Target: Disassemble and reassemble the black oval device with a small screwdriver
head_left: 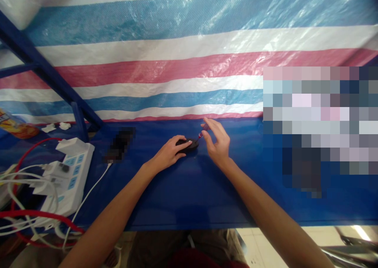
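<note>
A black, rounded object like a computer mouse (191,146) lies on the blue tabletop (189,197) near the middle. My left hand (170,152) is closed on its left end, fingers on top and thumb along the near side. From the right, my right hand (217,140) holds a small screwdriver (200,135) with a reddish, see-through handle between thumb and fingers. The tool slants down to the left, and its thin tip meets the right end of the black object.
At the left are a white power strip (81,175) with plugs and tangled white and red cables, a phone (119,144) on a white cable, crumpled tissues (49,128) and a bottle (19,124). A blue metal frame (56,77) rises there. Striped sheeting hangs behind; a blurred-out area covers the right.
</note>
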Motion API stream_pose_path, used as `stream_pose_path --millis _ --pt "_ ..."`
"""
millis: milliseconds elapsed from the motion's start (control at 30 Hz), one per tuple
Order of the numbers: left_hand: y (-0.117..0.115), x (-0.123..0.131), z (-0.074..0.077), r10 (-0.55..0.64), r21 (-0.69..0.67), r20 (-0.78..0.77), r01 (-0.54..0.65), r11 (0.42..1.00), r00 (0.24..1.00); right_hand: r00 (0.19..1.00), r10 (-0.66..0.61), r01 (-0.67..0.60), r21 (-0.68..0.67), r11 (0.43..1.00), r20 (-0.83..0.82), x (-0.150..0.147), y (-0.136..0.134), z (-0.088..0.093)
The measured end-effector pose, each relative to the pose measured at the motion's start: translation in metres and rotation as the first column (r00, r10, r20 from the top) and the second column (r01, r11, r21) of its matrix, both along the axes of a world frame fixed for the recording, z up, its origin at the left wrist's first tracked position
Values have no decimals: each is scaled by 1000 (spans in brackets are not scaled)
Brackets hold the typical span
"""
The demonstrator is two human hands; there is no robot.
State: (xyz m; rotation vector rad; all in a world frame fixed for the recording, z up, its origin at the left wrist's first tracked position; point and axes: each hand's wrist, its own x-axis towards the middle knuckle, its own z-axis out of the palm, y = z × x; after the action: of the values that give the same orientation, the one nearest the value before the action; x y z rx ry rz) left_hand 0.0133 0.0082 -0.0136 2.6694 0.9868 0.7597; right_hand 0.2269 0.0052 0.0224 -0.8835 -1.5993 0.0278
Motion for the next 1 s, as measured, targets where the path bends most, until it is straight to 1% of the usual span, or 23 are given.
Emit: stream_pose_path --millis 100,200,233,367,467,533,633,733,800,900,933,1000 --pt "1 -1 -1 -10 -10 16 11 1000 1000 1000 -25 25 4 1000 -15 0 0 -1" --pt "1 -2 -2 -11 -12 26 11 1000 1000 999 52 -52 -18 998 -1 0 0 -3" --pt "1 -2 -2 -9 -9 28 9 1000 1000 998 56 -55 -22 998 3 0 1 -4" --pt "0 -2 -1 -5 -7 21 5 1000 1000 1000 -8 7 -22 1000 -18 0 1 -4" --pt "-1 -2 0 4 -6 6 -4 1000 1000 999 40 -40 -71 997 2 1 1 -4" --pt "-1 -2 1 10 -4 6 -10 1000 1000 999 31 -29 -90 996 18 1 1 -4" --pt "0 -2 2 9 3 7 -9 1000 1000 1000 -2 4 -87 996 19 0 2 -6" --pt "0 -3 5 16 7 0 -16 1000 1000 1000 15 -15 -67 998 -5 0 1 -7" --pt "0 -4 7 32 -4 -9 -32 999 999 999 -20 18 -50 999 -46 2 2 -7" --pt "0 -5 12 65 -40 -22 -66 997 998 986 -136 129 -74 989 -93 6 6 -6" --pt "0 -6 13 77 -55 -24 -78 995 997 981 -172 164 -101 981 -85 8 8 -6" --pt "0 -8 13 106 -83 -24 -108 991 994 977 -211 209 -169 963 6 12 15 -9"
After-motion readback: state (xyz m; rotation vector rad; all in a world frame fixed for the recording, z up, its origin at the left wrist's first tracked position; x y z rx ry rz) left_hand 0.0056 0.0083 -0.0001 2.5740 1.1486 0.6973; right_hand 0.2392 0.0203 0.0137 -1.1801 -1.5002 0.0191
